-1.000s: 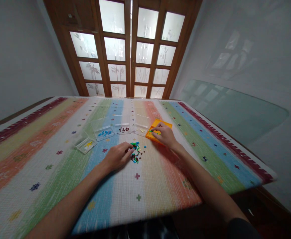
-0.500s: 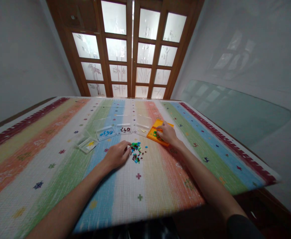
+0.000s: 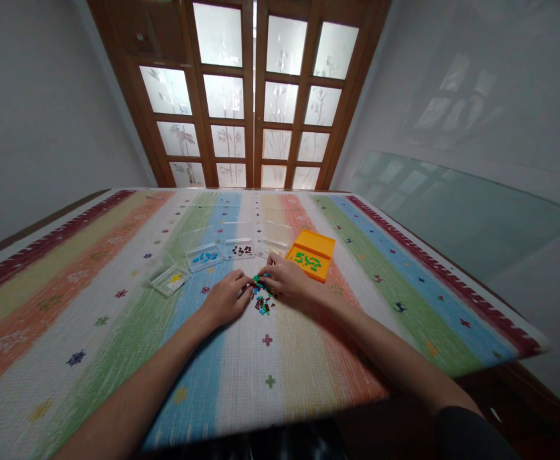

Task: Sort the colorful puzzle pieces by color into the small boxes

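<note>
A loose pile of small plastic building bricks [image 3: 263, 305], green, blue and dark brown, lies on the striped cloth between my hands. My left hand [image 3: 229, 298] rests at the pile's left edge, fingers curled and fingertips against the bricks. From the right, my right hand [image 3: 284, 278] reaches over the pile's upper part, its fingers bent down close together. What either set of fingertips pinches is too small to make out. Beyond my right hand stands an orange box [image 3: 319, 243], lid folded back, with several green bricks [image 3: 307, 260] inside.
Open clear boxes stand in an arc behind the pile: one with yellow pieces [image 3: 175, 278], one with blue pieces [image 3: 205, 257], one with dark brown pieces [image 3: 241, 250]. Another clear box [image 3: 275, 243] is partly behind my right hand. The tablecloth [image 3: 117, 338] covers the table.
My right hand has moved left and nearer, from over the orange box to the brick pile, leaving the green bricks in the box uncovered. My left hand stays at the pile's edge.
</note>
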Tool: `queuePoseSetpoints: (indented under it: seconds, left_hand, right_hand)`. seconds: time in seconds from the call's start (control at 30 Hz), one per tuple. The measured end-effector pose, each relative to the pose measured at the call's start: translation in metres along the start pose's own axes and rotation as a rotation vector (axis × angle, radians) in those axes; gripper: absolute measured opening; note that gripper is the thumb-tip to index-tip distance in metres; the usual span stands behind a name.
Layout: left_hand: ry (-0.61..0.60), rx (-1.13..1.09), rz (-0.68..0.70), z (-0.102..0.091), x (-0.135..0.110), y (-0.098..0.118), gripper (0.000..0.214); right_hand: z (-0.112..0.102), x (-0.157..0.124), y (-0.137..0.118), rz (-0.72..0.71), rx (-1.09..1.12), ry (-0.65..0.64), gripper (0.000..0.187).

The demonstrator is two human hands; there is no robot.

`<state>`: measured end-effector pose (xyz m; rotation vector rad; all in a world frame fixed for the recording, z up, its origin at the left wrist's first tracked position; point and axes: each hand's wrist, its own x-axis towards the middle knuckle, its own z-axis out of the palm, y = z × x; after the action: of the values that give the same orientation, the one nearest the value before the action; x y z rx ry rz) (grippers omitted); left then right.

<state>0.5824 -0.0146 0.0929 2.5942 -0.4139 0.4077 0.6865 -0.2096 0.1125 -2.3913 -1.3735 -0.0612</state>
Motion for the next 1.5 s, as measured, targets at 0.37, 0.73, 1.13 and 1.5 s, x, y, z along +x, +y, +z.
queuePoseSetpoints:
  seconds: [0.37,0.73,1.13,1.5]
  left_hand:
    - [0.024,0.007,-0.005,-0.003,0.001,0.003,0.021]
    - [0.023,-0.023,0.013,-0.001,0.000,0.001,0.022]
    - [0.015,0.005,0.020,-0.002,0.000,0.002,0.022]
    - [0.016,0.019,0.018,-0.002,0.000,0.002,0.021]
  right_hand:
    - [-0.021,0.004,0.015,0.092,0.324,0.075,0.013]
    - [-0.066,-0.031,0.087,0.367,0.301,0.310,0.017]
    - [-0.041,-0.028,0.080,0.347,-0.054,0.175,0.017]
    - [-0.039,-0.012,0.066,0.421,-0.227,0.088,0.027]
